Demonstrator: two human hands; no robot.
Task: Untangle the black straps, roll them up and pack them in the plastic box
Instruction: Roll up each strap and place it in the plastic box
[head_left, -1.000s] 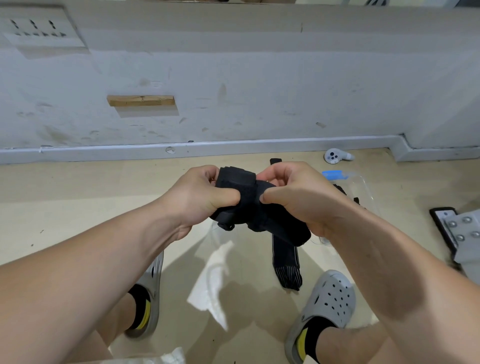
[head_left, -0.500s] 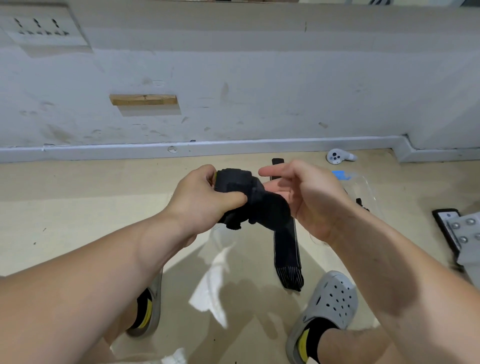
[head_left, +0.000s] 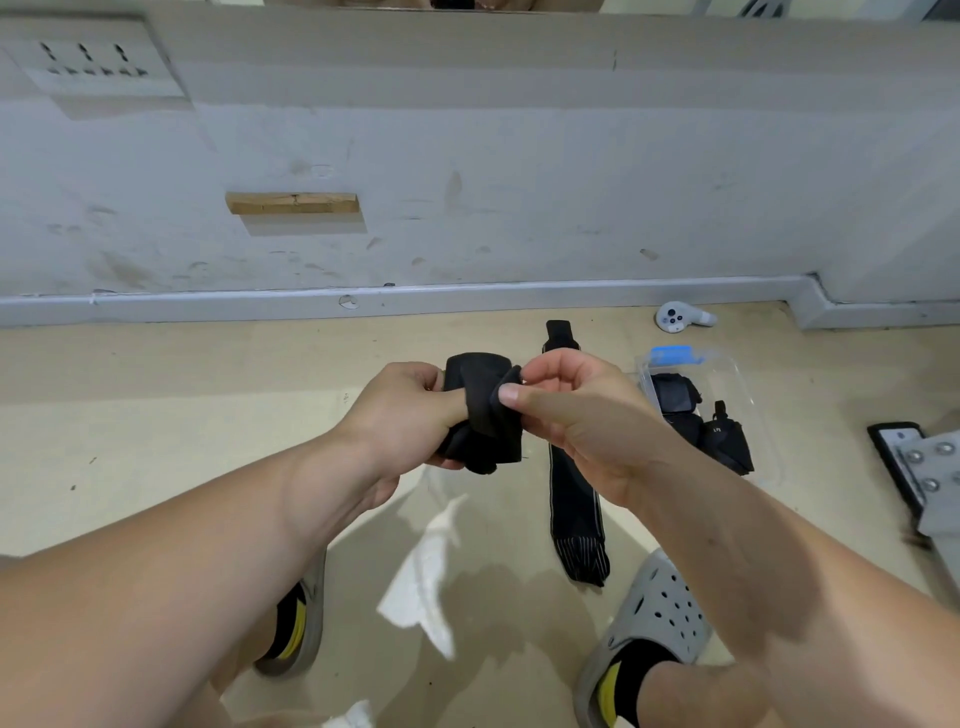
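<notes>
A rolled black strap (head_left: 480, 410) is held at chest height between both hands. My left hand (head_left: 402, 421) grips the roll from the left, thumb across its front. My right hand (head_left: 566, 415) pinches the roll's outer end between thumb and fingers. A second black strap (head_left: 574, 499) lies stretched out on the floor below, its striped end near my right shoe. The clear plastic box (head_left: 748, 395) with a blue clip sits on the floor to the right and holds other rolled black straps (head_left: 696, 421).
A white controller (head_left: 675, 317) lies by the grey baseboard. A black and metal plate (head_left: 919, 462) sits at the right edge. White paper (head_left: 426, 571) lies between my grey shoes (head_left: 654, 618). The wall runs across the back.
My right hand opened half a second ago, then closed again on the strap's end. The hanging tail has been wound onto the roll.
</notes>
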